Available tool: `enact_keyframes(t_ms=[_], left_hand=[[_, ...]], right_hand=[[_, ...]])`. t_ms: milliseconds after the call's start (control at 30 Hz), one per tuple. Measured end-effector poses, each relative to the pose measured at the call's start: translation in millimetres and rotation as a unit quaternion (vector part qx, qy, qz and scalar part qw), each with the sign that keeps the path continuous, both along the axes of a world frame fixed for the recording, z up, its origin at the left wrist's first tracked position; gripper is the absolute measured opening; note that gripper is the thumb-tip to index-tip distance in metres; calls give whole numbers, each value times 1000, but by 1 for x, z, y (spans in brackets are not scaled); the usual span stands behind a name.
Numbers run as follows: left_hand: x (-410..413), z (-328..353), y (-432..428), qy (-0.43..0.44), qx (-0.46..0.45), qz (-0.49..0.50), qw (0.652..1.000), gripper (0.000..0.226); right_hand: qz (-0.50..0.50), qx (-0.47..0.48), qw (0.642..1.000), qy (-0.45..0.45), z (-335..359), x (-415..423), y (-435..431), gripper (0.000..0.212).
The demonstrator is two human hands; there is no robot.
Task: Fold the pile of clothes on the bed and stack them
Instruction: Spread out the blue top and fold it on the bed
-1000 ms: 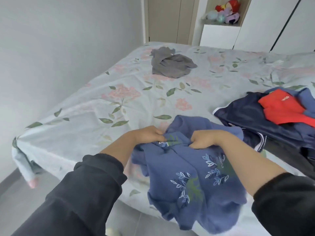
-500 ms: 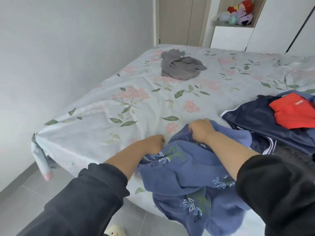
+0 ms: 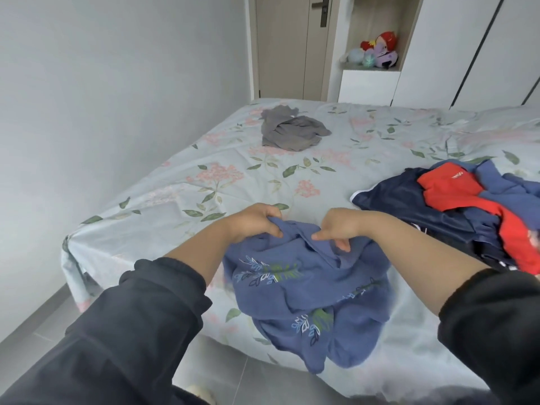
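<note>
First, lower frame: left sleeve (image 3: pixel 131 331) and right sleeve (image 3: pixel 491 317), both dark, fill the lower corners. The forearms are bare beyond the cuffs. Grey tiled floor (image 3: pixel 43 331) shows at lower left and between the arms.

Centre frame: left grip (image 3: pixel 254 223) is clenched on the top edge of the blue garment (image 3: pixel 306 282), with fingers curled under a bunch of fabric. Right grip (image 3: pixel 339 226) sits just beside it and grasps the same edge. One fingertip points toward the left grip; the others are tucked into the cloth. A short fold of fabric spans the two grips.

Blue garment: crumpled, leaf print visible in three places. It lies below both grips on the near edge of the bed (image 3: pixel 175 206), and its lower part drapes past that edge over the floor. Cannot tell whether the gripped edge is lifted clear of the sheet.

Right middle: navy garment (image 3: pixel 394 206) with white trim on the floral sheet, red garment (image 3: pixel 447 185) on top of it, more blue cloth at the frame edge. This pile lies right of the right grip, not touching it.

Upper centre: grey garment (image 3: pixel 292 131), crumpled, alone on the far part of the bed, well apart from both grips.

Beyond the bed: door (image 3: pixel 286 45), plush toys (image 3: pixel 380 49) in an open niche, and white wardrobe panels at upper right.
</note>
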State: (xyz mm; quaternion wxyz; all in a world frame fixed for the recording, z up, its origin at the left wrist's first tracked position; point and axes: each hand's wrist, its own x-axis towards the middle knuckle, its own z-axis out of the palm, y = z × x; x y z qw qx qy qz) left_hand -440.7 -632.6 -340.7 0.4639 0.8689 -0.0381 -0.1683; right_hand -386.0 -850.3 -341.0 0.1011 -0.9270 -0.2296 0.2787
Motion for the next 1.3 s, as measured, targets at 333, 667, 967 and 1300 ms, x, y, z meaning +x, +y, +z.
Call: enact_keyframes(t_ms=[333, 667, 967, 1300], left_hand=[[-18, 51, 7, -45, -34, -29, 998, 31], [-33, 86, 7, 88, -77, -89, 989, 50], [-32, 112, -27, -64, -20, 19, 998, 16], [-29, 130, 3, -218, 297, 122, 922, 10]], right_hand=[[-114, 257, 956, -85, 24, -26, -1, 48], [-121, 357, 903, -205, 111, -44, 15, 34], [-113, 453, 874, -138, 150, -64, 15, 20], [-56, 225, 912, -340, 170, -65, -4, 34]])
